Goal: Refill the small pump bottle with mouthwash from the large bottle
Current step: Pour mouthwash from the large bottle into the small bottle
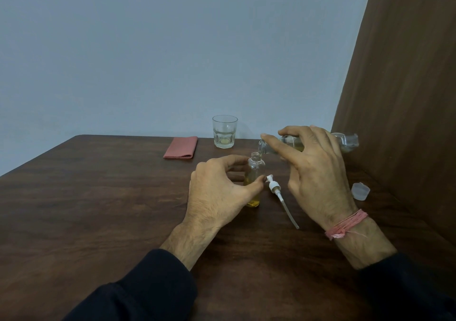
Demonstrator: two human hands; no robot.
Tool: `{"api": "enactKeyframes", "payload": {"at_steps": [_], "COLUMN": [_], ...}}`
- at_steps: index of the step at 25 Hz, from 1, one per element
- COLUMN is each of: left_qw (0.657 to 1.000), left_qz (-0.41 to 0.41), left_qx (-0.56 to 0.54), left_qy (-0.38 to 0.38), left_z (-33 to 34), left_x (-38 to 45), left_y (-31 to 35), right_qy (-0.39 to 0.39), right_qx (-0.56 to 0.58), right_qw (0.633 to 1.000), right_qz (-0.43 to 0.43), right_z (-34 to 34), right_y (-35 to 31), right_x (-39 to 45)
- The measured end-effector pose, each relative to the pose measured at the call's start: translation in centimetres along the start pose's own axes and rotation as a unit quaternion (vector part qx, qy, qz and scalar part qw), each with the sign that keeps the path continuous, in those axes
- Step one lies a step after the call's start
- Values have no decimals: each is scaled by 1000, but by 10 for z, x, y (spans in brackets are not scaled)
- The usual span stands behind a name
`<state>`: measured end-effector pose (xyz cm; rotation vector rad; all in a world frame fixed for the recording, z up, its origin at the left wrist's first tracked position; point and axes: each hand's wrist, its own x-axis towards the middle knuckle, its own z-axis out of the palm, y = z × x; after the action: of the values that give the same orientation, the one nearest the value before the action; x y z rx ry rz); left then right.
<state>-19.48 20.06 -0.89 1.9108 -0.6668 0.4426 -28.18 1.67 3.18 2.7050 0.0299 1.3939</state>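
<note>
We note the left hand (217,192) with thumb and fingers curled round the small bottle (254,185), pinching it about mid-body; in our judgement this grip is there to keep the light bottle upright and still while liquid comes in at the top. The right hand (313,170) grips the large bottle (345,142) from above, thumb on the near side and the forefinger lying along the neck, the other fingers spread loosely downward; the bottle lies nearly level, its open mouth just over the open neck of the small bottle, which we take to be a slow, controlled pour. We cannot tell whether a stream is running at this instant.

The small bottle stands on the table (98,209) near its middle, between the two hands. It is clear plastic with a threaded neck, uncapped, holding yellow liquid in its lower part, the upper part looking empty; we judge the refill to be under way, not finished.

The pump head (275,187) with its tube lies just beside the bottle, within reach for refitting. A clear cap (360,191) sits apart at the right. Behind stand a glass (224,131) and a folded red cloth (181,147)
</note>
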Motion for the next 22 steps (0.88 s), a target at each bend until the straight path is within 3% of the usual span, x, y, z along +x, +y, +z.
{"api": "enactKeyframes", "payload": {"at_steps": [22], "left_qw": [1000], "left_qz": [6], "left_qx": [7], "left_qy": [5], "left_z": [0], "left_x": [-1], "left_y": [0], "right_qy": [-1], "right_qx": [1], "right_qw": [1000], "right_qz": [-6], "right_z": [0], "right_y": [0], "right_x": [1]}}
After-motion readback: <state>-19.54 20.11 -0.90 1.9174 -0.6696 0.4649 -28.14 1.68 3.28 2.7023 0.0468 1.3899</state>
